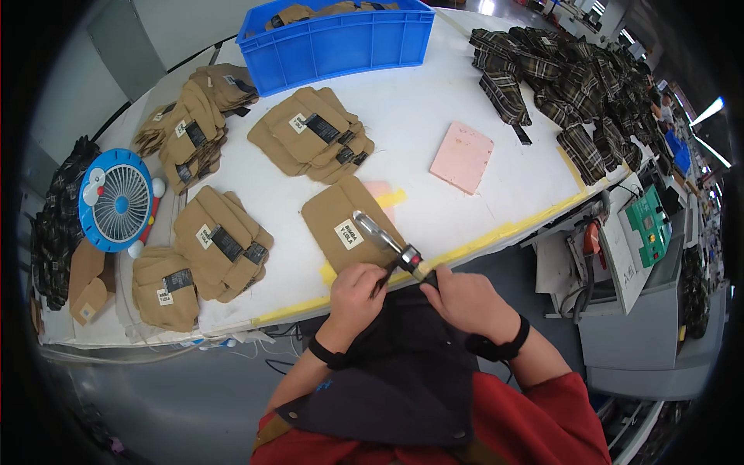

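A tan fabric piece (325,221) with a pale label lies flat at the table's front edge, before me. Above its right part is a slim tool (380,230) with a shiny rounded metal end and a black and red middle; its exact kind is unclear. My right hand (473,301) is closed at the tool's near end. To the left of it, my left hand (356,298) has its fingers pinched together at the piece's near edge. Something dark and thin shows at those fingertips, too small to name. Both wrists wear black bands.
Stacks of tan pieces (291,128) lie left and beyond, beside a blue fan (122,200). A blue crate (337,48) stands at the back. A pink pad (462,157) lies right of centre, with plaid fabric pieces (570,74) heaped farther right. Yellow tape (496,235) lines the front edge.
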Tool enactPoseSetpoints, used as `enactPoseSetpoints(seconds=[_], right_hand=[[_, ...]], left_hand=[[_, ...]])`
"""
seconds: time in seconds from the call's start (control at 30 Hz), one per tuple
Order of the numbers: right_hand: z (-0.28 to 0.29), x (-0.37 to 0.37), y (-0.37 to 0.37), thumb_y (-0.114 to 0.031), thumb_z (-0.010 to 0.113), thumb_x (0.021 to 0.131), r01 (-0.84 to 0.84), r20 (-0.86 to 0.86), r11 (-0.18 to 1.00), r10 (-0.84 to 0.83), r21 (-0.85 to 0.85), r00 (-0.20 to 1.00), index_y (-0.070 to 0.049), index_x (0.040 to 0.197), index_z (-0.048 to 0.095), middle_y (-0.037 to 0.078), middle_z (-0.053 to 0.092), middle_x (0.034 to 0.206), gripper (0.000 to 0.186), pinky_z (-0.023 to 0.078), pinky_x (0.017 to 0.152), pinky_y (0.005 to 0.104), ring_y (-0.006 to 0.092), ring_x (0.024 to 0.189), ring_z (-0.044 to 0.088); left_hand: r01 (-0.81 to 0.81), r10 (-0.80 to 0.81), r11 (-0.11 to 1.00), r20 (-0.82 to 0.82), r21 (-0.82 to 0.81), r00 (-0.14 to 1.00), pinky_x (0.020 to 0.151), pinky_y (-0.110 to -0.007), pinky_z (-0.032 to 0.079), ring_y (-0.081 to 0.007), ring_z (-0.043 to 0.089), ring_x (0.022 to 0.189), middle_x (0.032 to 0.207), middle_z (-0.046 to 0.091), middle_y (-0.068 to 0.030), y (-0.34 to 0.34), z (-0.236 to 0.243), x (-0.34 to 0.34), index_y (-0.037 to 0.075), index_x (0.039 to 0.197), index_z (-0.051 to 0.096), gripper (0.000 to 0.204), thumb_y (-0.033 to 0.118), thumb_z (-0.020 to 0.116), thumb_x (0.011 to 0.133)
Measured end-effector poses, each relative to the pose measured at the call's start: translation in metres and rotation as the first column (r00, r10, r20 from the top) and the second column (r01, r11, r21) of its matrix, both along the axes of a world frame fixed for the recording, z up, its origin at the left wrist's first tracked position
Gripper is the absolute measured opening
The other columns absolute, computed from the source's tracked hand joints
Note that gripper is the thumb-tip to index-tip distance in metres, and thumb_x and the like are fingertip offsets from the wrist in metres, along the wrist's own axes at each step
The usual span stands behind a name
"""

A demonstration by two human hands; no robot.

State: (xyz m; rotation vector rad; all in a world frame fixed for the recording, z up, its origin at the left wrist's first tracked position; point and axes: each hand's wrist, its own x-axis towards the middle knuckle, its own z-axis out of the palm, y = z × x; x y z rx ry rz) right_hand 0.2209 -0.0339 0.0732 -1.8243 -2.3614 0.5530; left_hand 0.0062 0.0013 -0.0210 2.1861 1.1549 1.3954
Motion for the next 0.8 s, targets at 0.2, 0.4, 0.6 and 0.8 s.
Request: enactPoseSetpoints(seconds=[0.2, 0.4, 0.6, 0.8], right_hand=[[-0.014, -0.027, 0.093, -0.036, 0.056, 0.101, -0.077, -0.050, 0.983, 0.087, 0.168, 0.995, 0.002, 0.092, 0.055, 0.021, 0.067, 0.072, 0.039, 0.054, 0.061, 0.0511, 0.0431, 0.068, 0.068], [0.002, -0.012, 0.041, -0.036, 0.057, 0.101, -0.029, -0.020, 0.999, 0.029, 0.014, 0.999, 0.002, 0.094, 0.056, 0.023, 0.066, 0.071, 0.038, 0.054, 0.063, 0.0521, 0.0431, 0.069, 0.068], [0.018, -0.007, 0.029, -0.037, 0.055, 0.102, -0.027, -0.010, 0.996, 0.026, -0.080, 1.000, 0.003, 0.099, 0.054, 0.025, 0.066, 0.072, 0.040, 0.052, 0.065, 0.0544, 0.0465, 0.070, 0.066], [0.003, -0.021, 0.093, -0.038, 0.053, 0.103, -0.069, -0.030, 0.997, 0.070, 0.019, 0.997, 0.004, 0.094, 0.057, 0.026, 0.068, 0.079, 0.042, 0.053, 0.068, 0.0536, 0.0467, 0.076, 0.067]], left_hand=[[-0.006, 0.005, 0.998, 0.024, 0.055, 1.000, 0.070, -0.041, 0.053, -0.0311, 0.066, 0.081, 0.087, 0.068, -0.0076, 0.005, -0.004, 0.002, 0.006, 0.089, 0.067, 0.026, -0.008, 0.071, 0.067], [-0.020, 0.019, 0.998, 0.019, 0.055, 1.000, 0.070, -0.040, 0.052, -0.0303, 0.066, 0.080, 0.087, 0.068, -0.0074, 0.003, -0.001, 0.001, 0.006, 0.086, 0.067, 0.024, -0.008, 0.070, 0.067], [0.000, 0.000, 0.997, 0.005, 0.072, 1.000, 0.069, -0.041, 0.052, -0.0302, 0.066, 0.080, 0.087, 0.068, -0.0074, 0.002, -0.002, -0.001, 0.005, 0.087, 0.067, 0.025, -0.009, 0.069, 0.066], [0.016, -0.016, 0.998, -0.004, 0.060, 1.000, 0.071, -0.042, 0.052, -0.0311, 0.066, 0.082, 0.088, 0.067, -0.0086, 0.002, -0.002, 0.002, 0.005, 0.089, 0.067, 0.027, -0.009, 0.069, 0.066]])
